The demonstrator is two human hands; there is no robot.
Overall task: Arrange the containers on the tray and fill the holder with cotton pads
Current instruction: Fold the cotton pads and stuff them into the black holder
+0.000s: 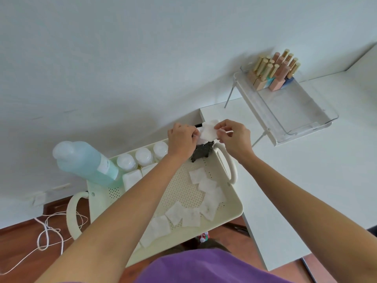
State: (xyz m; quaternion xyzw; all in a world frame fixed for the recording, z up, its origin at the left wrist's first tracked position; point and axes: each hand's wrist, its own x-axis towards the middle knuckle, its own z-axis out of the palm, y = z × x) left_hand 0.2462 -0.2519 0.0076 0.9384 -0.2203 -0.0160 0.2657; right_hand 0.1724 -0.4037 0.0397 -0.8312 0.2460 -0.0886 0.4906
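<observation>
While several containers [143, 156] already line the tray's [234, 217] far edge, both hands, left hand [181, 139] and right hand [234, 137], pinch cotton pads [208, 132] above the dark holder [202, 153]; many loose pads [191, 216] remain on the tray, so filling looks roughly half finished.

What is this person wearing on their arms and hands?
Nothing: the left hand and right hand are bare, with no gloves, rings or watch visible, and both forearms are uncovered. A purple top shows at the bottom edge.
</observation>
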